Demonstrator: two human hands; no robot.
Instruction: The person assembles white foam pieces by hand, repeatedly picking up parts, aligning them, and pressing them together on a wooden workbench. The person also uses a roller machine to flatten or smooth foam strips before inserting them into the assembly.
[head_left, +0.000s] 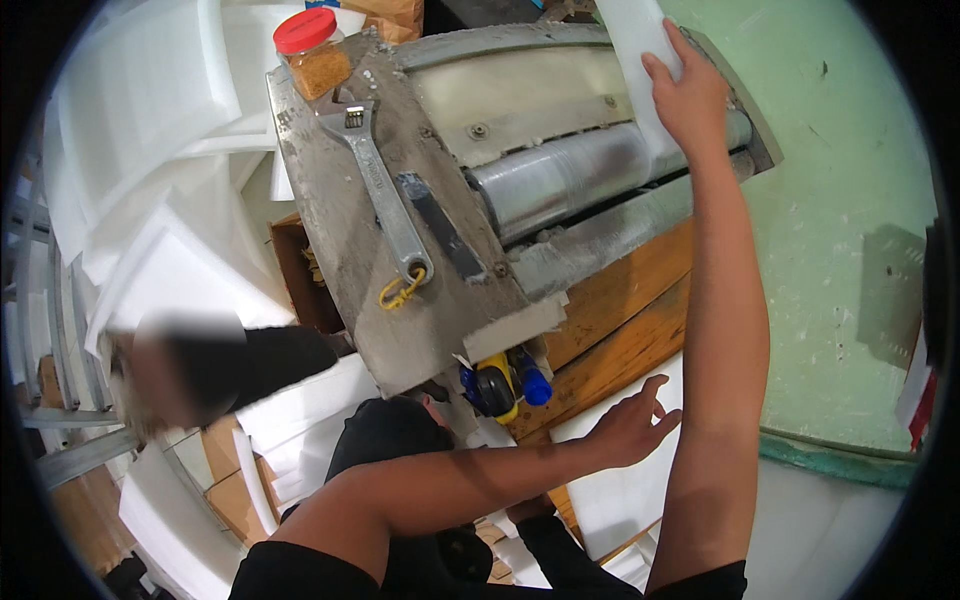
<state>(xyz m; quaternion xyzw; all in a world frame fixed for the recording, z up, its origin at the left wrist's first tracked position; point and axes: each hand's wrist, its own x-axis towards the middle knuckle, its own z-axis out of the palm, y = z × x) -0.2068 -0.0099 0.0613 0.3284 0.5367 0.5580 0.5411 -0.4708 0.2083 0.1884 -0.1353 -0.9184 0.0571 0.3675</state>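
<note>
At the top right, my right hand point(692, 98) grips the edge of a white foam sheet point(640, 45) between thumb and fingers. The sheet hangs down onto a shiny metal roller point(570, 180) in a grey metal machine frame point(340, 210). Lower down, my left hand point(630, 428) is held in the air with its fingers apart and nothing in it. It is near my right forearm, over wooden boards point(620, 300) and a white foam sheet lying below.
On the machine's metal top are an adjustable wrench point(380, 190) with a yellow cord, a dark flat bar point(440, 225) and a red-lidded jar point(315, 55). A green surface point(830, 250) lies right. White foam sheets point(150, 90) pile up left. Two people point(385, 435) are close by.
</note>
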